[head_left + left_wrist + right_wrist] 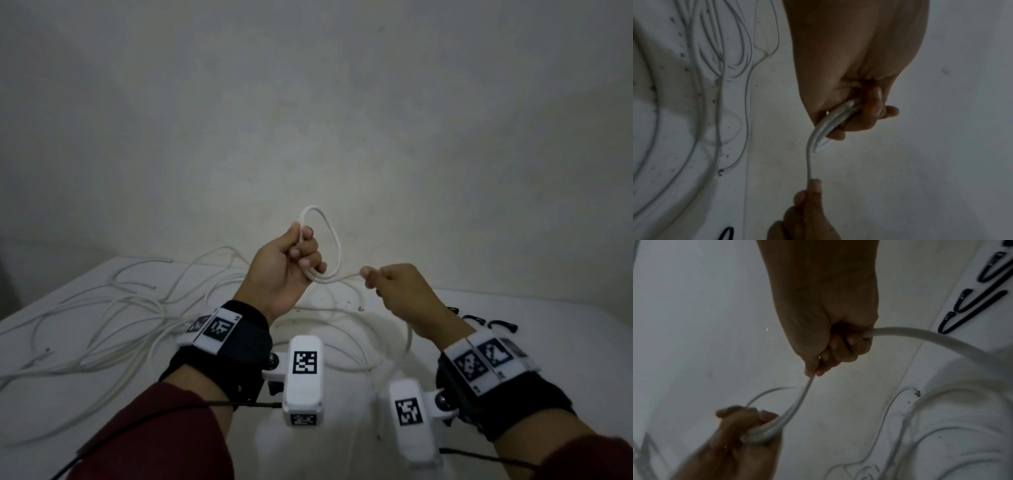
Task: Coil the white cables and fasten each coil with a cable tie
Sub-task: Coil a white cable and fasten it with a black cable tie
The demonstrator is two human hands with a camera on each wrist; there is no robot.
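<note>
My left hand (299, 255) is raised above the table and grips a small coil (334, 240) of white cable, one loop standing up above the fist. From the coil a short stretch of the same cable (346, 277) runs right to my right hand (371, 277), which pinches it between thumb and fingers. The cable passes through that fist and hangs down (409, 337) toward the table. In the left wrist view the curled fingers (873, 112) hold two strands. The right wrist view shows the cable (931, 339) leaving the fist (840, 347) to the right.
Several loose white cables (113, 329) sprawl over the white table (565, 308), mostly left and centre. Black cable ties (493, 323) lie at the right behind my right wrist, also in the right wrist view (972, 311). A pale wall (308, 102) rises behind the table.
</note>
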